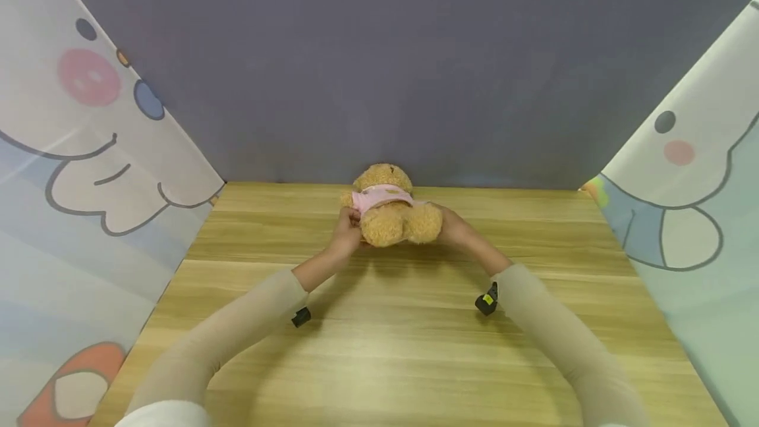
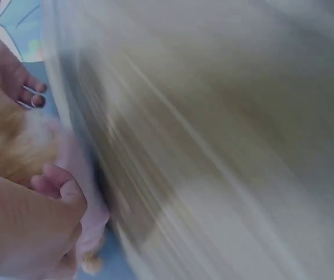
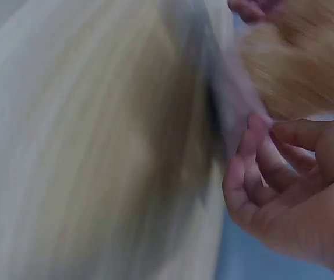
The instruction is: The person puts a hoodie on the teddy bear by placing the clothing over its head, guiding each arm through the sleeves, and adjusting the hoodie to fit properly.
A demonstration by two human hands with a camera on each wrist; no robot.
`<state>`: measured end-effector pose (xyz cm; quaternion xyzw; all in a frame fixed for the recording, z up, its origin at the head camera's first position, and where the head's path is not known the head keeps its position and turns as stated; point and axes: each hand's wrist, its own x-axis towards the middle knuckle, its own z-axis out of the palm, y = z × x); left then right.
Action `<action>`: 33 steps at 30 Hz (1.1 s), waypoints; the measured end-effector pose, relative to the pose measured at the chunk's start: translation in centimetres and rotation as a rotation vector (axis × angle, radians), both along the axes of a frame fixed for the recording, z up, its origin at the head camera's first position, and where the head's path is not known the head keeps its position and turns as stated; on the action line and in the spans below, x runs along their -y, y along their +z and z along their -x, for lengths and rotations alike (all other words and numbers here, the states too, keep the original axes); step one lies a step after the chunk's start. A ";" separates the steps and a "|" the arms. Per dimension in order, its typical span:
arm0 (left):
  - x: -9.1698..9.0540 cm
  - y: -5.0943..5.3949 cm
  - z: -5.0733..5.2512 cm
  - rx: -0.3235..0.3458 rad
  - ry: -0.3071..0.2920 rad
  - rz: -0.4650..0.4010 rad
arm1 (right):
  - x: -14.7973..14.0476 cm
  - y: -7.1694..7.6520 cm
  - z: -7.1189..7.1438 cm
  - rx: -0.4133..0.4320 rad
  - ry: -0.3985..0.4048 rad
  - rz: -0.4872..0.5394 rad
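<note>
A tan plush teddy bear (image 1: 387, 224) in a pink shirt (image 1: 382, 196) is at the back middle of the table, its head toward the dark wall and its round feet toward me. At its left side, my left hand (image 1: 346, 234) holds the shirt's edge; the left wrist view shows that hand's thumb and fingers (image 2: 62, 185) curled together at the pink cloth. On the other side is my right hand (image 1: 453, 227), partly hidden by a foot. In the right wrist view, its thumb and index fingertip (image 3: 264, 123) pinch the shirt's edge. Both wrist views are blurred.
The wood-grain table (image 1: 367, 348) extends toward me. A dark grey wall (image 1: 379, 71) closes off its back edge, just behind the bear. Cartoon-printed panels stand at the left (image 1: 118, 183) and right (image 1: 682, 216). Small black devices (image 1: 487, 300) hang at both sleeves.
</note>
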<state>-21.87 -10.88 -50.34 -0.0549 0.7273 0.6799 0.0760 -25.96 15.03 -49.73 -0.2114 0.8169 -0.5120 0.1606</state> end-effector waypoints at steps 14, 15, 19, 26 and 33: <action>1.0 3.8 1.8 -0.531 -0.449 1.038 | 3.9 1.9 0.9 -0.470 0.104 -0.355; 0.8 3.6 1.9 -0.536 -0.451 1.076 | 4.3 1.7 0.8 -0.503 0.088 -0.371; 0.3 2.7 1.6 -0.614 -0.462 1.164 | 5.0 0.9 0.6 -0.574 0.079 -0.402; 0.5 2.8 0.3 -0.770 -0.595 1.174 | 3.4 2.1 1.2 -0.338 0.316 -0.347; 1.1 2.9 -1.7 -0.783 -0.634 1.116 | 2.5 2.6 0.7 -0.267 0.554 -0.236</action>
